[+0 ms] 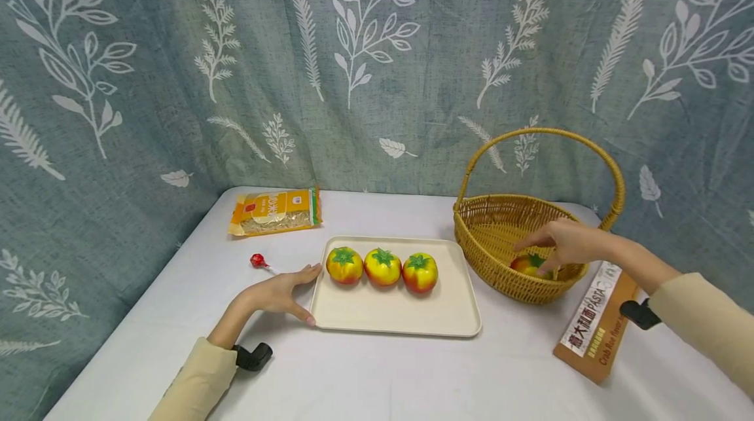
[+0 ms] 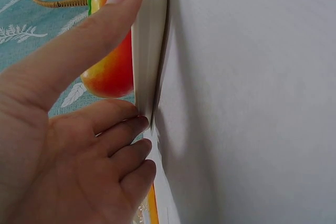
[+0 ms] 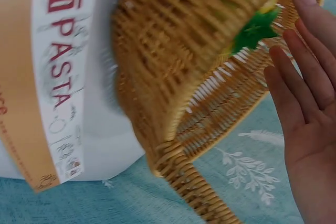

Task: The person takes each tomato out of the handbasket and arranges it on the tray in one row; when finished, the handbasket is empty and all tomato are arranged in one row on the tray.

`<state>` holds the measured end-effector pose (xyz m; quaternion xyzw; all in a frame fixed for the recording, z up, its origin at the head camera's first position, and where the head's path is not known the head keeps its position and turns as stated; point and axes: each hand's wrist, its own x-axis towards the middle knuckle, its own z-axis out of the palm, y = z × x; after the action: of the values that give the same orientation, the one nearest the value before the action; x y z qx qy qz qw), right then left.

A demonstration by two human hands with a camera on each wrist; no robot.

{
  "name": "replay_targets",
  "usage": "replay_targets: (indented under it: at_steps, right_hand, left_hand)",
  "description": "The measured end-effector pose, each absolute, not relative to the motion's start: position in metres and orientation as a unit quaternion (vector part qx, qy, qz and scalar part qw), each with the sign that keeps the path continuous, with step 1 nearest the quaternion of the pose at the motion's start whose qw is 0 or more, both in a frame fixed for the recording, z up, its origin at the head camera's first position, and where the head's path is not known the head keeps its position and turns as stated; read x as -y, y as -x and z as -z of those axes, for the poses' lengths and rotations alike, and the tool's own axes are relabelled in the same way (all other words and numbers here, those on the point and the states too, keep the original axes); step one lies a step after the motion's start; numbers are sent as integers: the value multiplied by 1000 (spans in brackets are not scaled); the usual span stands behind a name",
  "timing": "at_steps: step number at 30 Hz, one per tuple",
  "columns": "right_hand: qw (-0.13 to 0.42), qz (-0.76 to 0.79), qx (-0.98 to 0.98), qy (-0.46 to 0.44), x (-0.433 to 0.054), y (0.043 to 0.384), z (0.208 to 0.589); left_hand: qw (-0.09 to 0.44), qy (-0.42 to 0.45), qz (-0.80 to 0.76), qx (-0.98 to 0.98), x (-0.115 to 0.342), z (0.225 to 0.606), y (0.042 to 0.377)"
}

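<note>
My left hand (image 1: 277, 293) touches the left edge of a cream tray (image 1: 394, 316), thumb and fingers spread along its rim. In the left wrist view the thumb (image 2: 79, 40) lies along the tray's side. Three glossy red-and-yellow tomatoes with green leafy tops stand in a row on the tray, the middle tomato (image 1: 383, 268) between the others. Reaching into a wicker basket (image 1: 489, 257), my right hand (image 1: 568, 242) hovers around another tomato (image 1: 528, 265). The right wrist view shows its fingers (image 3: 286, 87) extended near the green top (image 3: 256, 31), apart from it.
A yellow bag of grain (image 1: 277, 211) lies at the back left, with a red lollipop (image 1: 258, 260) in front of it. The brown pasta box (image 1: 597, 323) lies right of the basket, under my right forearm. A tall handle (image 1: 544, 131) arches over the basket. Patterned curtain (image 1: 377, 80) hangs behind.
</note>
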<state>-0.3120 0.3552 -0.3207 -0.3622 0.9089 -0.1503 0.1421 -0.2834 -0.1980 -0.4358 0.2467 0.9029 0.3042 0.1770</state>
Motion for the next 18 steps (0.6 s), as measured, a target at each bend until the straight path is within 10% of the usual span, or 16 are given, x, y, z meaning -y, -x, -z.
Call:
replay_targets:
  at_steps: [18]
  right_hand:
    - [144, 82, -912, 375, -372, 330, 344]
  left_hand:
    - [166, -251, -300, -905, 198, 438, 285]
